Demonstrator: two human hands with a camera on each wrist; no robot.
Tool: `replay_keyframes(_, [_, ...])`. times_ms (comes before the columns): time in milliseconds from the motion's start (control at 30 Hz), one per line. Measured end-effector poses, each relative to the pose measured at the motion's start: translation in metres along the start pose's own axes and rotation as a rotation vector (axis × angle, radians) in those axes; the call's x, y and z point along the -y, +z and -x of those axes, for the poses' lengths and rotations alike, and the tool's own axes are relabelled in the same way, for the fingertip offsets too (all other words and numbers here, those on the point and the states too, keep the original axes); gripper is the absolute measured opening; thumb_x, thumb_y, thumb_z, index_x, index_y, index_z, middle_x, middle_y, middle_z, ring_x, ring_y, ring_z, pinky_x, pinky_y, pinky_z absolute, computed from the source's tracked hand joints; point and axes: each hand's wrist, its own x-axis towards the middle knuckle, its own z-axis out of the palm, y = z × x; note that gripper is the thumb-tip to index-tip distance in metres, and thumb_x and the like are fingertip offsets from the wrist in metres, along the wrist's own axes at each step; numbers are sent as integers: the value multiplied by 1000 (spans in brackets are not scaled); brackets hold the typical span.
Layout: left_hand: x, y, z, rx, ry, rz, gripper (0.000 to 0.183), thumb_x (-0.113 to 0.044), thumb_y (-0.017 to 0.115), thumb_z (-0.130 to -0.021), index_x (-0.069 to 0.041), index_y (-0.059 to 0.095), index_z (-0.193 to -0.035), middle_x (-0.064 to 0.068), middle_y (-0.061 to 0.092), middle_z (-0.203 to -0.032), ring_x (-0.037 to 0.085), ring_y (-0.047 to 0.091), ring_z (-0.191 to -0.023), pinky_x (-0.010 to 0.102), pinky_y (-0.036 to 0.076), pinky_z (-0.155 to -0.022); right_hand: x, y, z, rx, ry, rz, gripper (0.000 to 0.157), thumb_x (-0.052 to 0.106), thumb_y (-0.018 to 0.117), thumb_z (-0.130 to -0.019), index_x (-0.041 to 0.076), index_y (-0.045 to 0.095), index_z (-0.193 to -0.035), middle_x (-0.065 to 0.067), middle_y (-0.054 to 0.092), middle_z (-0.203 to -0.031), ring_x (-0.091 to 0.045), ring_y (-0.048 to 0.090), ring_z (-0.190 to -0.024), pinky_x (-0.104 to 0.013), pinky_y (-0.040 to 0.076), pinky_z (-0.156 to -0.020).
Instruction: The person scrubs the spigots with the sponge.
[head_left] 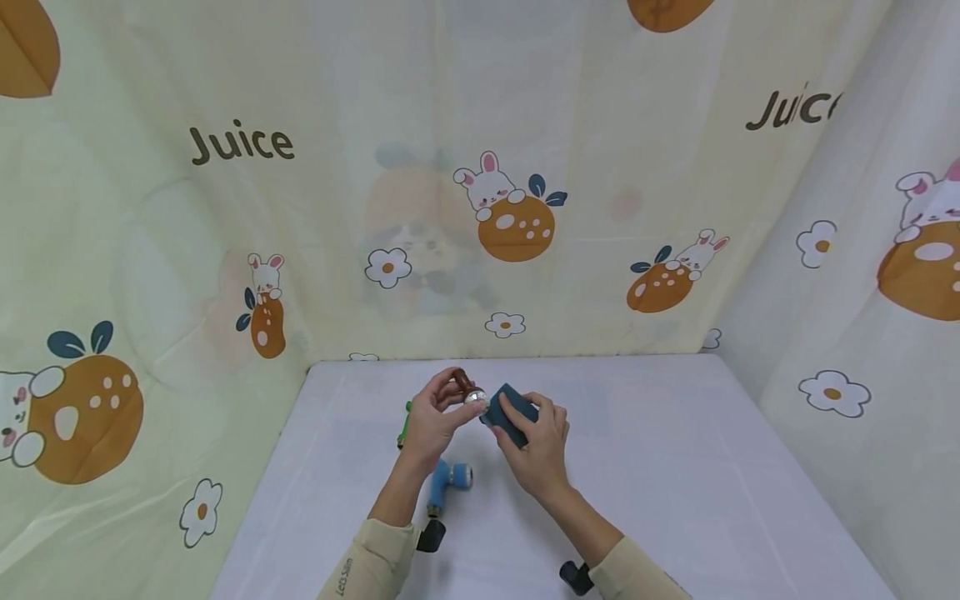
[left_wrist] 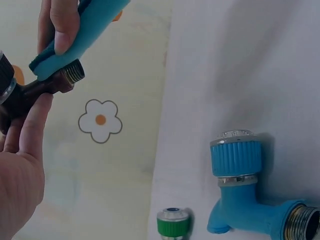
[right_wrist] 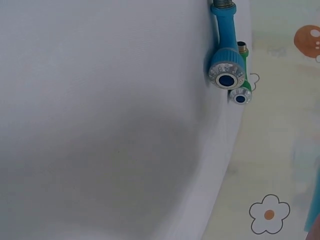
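In the head view my left hand [head_left: 431, 425] holds a brown angle valve [head_left: 463, 382] with a silver-capped knob, raised above the table. The left wrist view shows the valve [left_wrist: 37, 91] from its threaded outlet side, fingers underneath it. My right hand [head_left: 542, 454] grips a blue-teal sponge [head_left: 510, 435]. This sponge [left_wrist: 95, 37] lies against the valve's body beside the threads. Only a sliver of the sponge and a fingertip show at the right wrist view's lower right edge.
On the white table [head_left: 660, 467] lies a blue angle valve [head_left: 444, 482] below the left hand. A green angle valve [head_left: 405, 425] lies farther back, partly hidden by that hand. Patterned curtains [head_left: 337, 208] stand behind and along both sides.
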Motion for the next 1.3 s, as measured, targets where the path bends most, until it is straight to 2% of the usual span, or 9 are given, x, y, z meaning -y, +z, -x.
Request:
replay_keyframes(200, [2, -1, -1, -53, -55, 29, 64, -22, 90, -83, -17, 59, -139, 11, 69, -124, 24, 68, -112, 32, 62, -89, -2, -1, 3, 29, -8, 16, 50, 27, 82, -90, 17, 69, -138, -23, 54, -137, -35, 38, -111, -45, 31, -85])
replay_keyframes(400, [6, -3, -6, -126, -108, 114, 67, -19, 90, -83, -14, 58, -141, 11, 69, -121, 19, 71, -109, 34, 62, -88, -5, -1, 8, 50, 2, 1, 53, 28, 82, -91, 17, 67, -140, -23, 54, -138, -35, 39, -113, -46, 33, -88])
replay_keyframes(500, [8, -5, -9, -134, -107, 153, 62, -17, 88, -84, -11, 58, -138, 12, 68, -118, 19, 72, -108, 36, 62, -88, -7, 0, 9, 34, -15, -9, 54, 29, 82, -91, 17, 66, -142, -23, 55, -140, -34, 40, -115, -47, 35, -89])
replay_keyframes(633, [9, -3, -10, -132, -106, 188, 58, -18, 88, -84, -8, 59, -133, 13, 67, -117, 21, 74, -105, 40, 62, -90, -4, -1, 9, -16, -88, -34, 56, 24, 83, -89, 16, 66, -142, -21, 53, -144, -34, 41, -118, -48, 38, -88])
replay_keyframes(800, [11, 1, -9, -139, -140, 170, 61, -25, 88, -85, -9, 57, -135, 10, 65, -115, 19, 74, -101, 37, 63, -86, 8, -1, 5, -24, -164, -64, 56, 22, 83, -89, 17, 66, -142, -18, 52, -146, -35, 40, -122, -50, 38, -90])
replay_keyframes(1067, [12, 8, -8, -139, -169, 174, 64, -31, 86, -87, -9, 52, -136, 10, 69, -115, 16, 73, -101, 34, 63, -85, 17, 0, 2, -11, -137, -9, 55, 24, 84, -88, 16, 67, -140, -23, 54, -142, -37, 42, -118, -50, 36, -90])
replay_keyframes(1200, [13, 9, -7, -131, -156, 111, 65, -33, 87, -86, -12, 51, -135, 10, 74, -108, 16, 73, -98, 32, 61, -85, 17, -1, 0, 33, -121, 67, 51, 28, 83, -90, 16, 70, -137, -22, 55, -137, -35, 43, -114, -48, 36, -87])
replay_keyframes(1300, [13, 11, -6, -121, -133, 40, 69, -33, 89, -83, -14, 50, -136, 9, 75, -109, 17, 73, -100, 29, 58, -87, 18, -2, -3, 61, -114, 125, 47, 31, 83, -90, 17, 73, -133, -21, 57, -132, -34, 44, -109, -46, 37, -83])
